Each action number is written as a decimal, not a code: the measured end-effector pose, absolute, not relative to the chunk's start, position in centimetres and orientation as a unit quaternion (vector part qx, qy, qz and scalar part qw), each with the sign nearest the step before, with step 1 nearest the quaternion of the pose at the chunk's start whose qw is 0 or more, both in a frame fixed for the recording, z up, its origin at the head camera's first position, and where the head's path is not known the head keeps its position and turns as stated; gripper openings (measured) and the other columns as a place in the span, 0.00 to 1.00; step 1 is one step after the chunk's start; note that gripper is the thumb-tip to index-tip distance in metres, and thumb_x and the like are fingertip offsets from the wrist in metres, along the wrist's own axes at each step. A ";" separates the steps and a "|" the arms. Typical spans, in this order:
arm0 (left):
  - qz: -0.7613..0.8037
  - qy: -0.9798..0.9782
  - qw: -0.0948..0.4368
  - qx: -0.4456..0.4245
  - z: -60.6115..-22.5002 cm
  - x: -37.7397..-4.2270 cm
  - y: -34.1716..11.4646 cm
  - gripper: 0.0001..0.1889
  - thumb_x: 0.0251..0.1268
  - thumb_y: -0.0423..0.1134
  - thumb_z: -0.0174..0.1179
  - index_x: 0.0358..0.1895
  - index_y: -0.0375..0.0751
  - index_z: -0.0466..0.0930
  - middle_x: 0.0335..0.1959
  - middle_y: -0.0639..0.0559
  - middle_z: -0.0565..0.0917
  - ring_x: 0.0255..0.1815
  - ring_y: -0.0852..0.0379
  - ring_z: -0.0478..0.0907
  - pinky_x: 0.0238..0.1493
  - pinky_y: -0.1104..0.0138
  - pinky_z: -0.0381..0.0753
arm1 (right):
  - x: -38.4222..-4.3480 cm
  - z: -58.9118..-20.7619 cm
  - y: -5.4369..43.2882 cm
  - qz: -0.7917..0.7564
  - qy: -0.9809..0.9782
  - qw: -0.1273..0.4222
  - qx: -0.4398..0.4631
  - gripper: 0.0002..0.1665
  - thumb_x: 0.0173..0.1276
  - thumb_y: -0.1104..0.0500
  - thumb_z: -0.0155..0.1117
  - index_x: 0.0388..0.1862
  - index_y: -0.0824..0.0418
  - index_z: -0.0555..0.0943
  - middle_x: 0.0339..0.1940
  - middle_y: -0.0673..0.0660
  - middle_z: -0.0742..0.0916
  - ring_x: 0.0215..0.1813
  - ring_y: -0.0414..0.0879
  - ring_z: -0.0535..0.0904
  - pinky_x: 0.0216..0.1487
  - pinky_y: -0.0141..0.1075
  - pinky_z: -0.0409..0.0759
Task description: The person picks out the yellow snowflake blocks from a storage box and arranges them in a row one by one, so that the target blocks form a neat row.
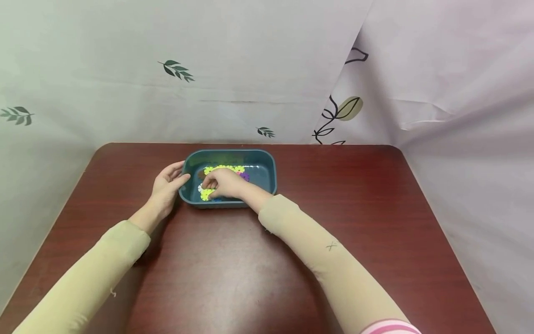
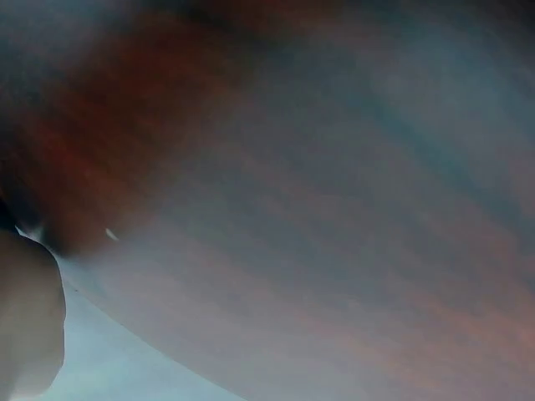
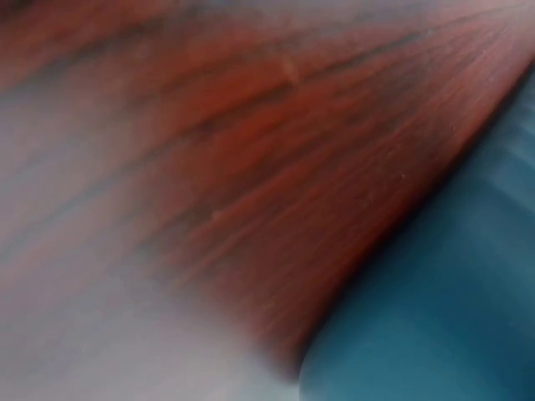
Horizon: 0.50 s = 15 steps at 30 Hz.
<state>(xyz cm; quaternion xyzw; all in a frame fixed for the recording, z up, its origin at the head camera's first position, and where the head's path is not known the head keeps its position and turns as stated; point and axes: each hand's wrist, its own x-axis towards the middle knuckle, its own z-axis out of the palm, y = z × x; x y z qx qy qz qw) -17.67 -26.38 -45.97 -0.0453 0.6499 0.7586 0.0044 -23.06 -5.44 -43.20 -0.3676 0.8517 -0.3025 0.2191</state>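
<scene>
A dark teal plastic bin (image 1: 261, 180) stands near the back of the table. Inside lie small flower-shaped plastic pieces: yellow ones (image 1: 208, 170) along the far side, a purple one (image 1: 245, 176), and a white one (image 1: 200, 188) at the left. My left hand (image 1: 164, 188) holds the bin's left end, thumb over the rim and fingers outside. Reaching in over the near side, my right hand (image 1: 227, 182) has bent fingers among the pieces, beside a yellow piece (image 1: 205, 195). Whether it pinches one cannot be made out. The right wrist view shows only the bin's outer wall (image 3: 443, 309) and tabletop.
The reddish-brown wooden table (image 1: 354, 195) extends around the bin, with rounded far corners. Pale curtains (image 1: 250, 55) with leaf prints hang behind it and at both sides. The left wrist view is mostly blurred tabletop (image 2: 292, 251).
</scene>
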 end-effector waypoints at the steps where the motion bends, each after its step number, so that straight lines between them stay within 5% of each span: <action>1: 0.760 0.648 -0.001 -0.048 -46.0 -17.6 -26.3 0.16 0.77 0.26 0.60 0.59 0.51 0.80 0.50 0.69 0.85 0.57 0.70 0.79 0.53 0.81 0.81 | -23.0 -43.2 -5.4 -0.300 0.852 0.218 -0.369 0.17 0.69 0.61 0.78 0.55 0.61 0.88 0.51 0.57 0.91 0.53 0.46 0.86 0.54 0.25 0.81; 15: 0.762 0.645 -0.010 -0.057 -46.3 -17.6 -26.2 0.15 0.78 0.28 0.60 0.58 0.51 0.80 0.50 0.68 0.86 0.53 0.71 0.81 0.50 0.80 0.82 | -23.0 -43.2 -5.3 -0.344 0.850 0.226 -0.329 0.11 0.67 0.63 0.79 0.46 0.62 0.87 0.40 0.55 0.89 0.40 0.41 0.84 0.45 0.25 0.81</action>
